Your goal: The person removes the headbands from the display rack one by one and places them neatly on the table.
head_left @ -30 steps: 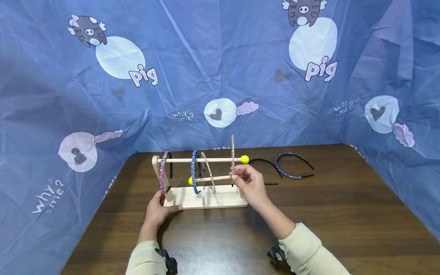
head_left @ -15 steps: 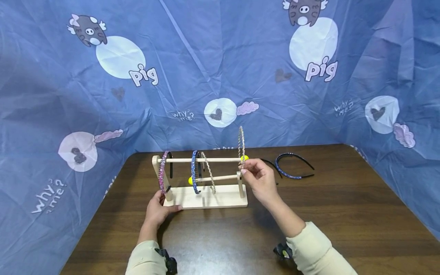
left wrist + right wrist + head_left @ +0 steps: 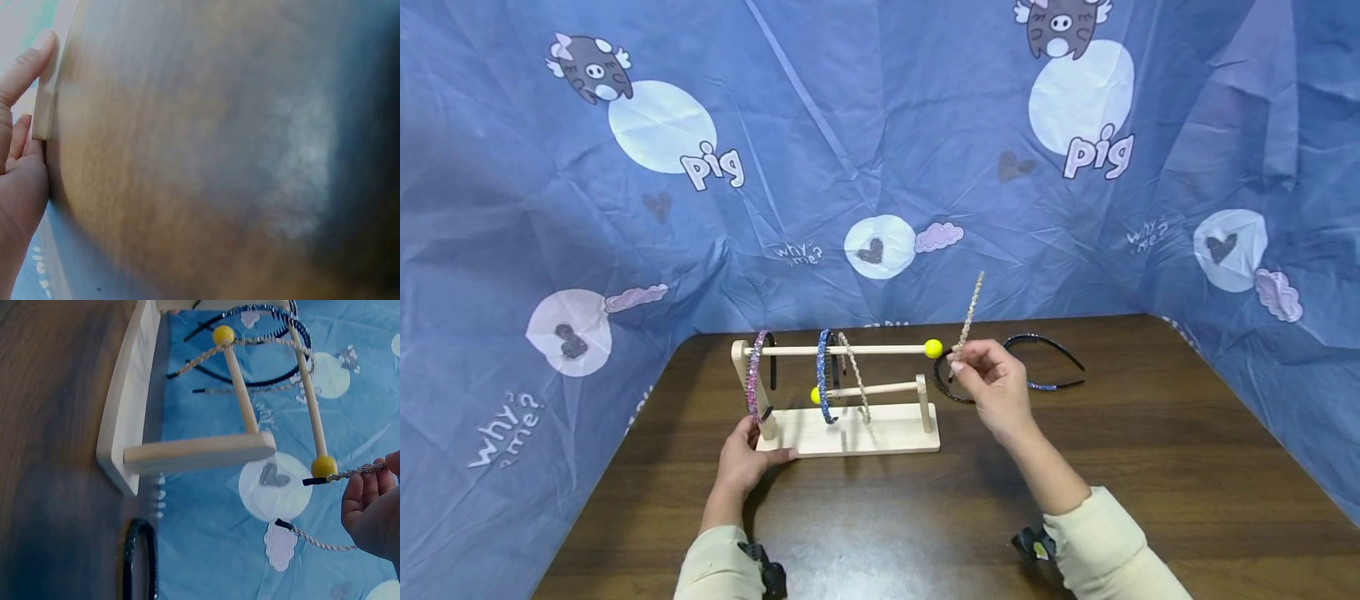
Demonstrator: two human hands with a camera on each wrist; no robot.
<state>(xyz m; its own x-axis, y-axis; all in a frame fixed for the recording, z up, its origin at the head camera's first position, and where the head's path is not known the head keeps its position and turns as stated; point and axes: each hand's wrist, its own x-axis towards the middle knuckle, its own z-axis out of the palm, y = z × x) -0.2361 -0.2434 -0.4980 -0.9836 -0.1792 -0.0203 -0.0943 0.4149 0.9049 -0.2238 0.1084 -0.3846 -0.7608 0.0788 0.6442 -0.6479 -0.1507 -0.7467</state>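
Note:
Between thumb and fingers, my right hand pinches a beaded champagne-coloured headband by one end. It is held up just right of the stand, off the rod; in the right wrist view its black tips point toward the yellow ball on the upper rod. My left hand grips the left end of the wooden headband stand, thumb along the front edge of the base. On the stand hang a pink glittery headband, a blue one and another beaded one.
Behind the right hand, a black headband lies on the dark wood table, partly hidden. Farther right lies a blue glittery headband, also partly covered. A blue printed cloth hangs around the table's back and sides.
My right hand has carried the beaded headband rightward, past the end ball of the upper rod and away from the stand. The left hand has stayed on the base.

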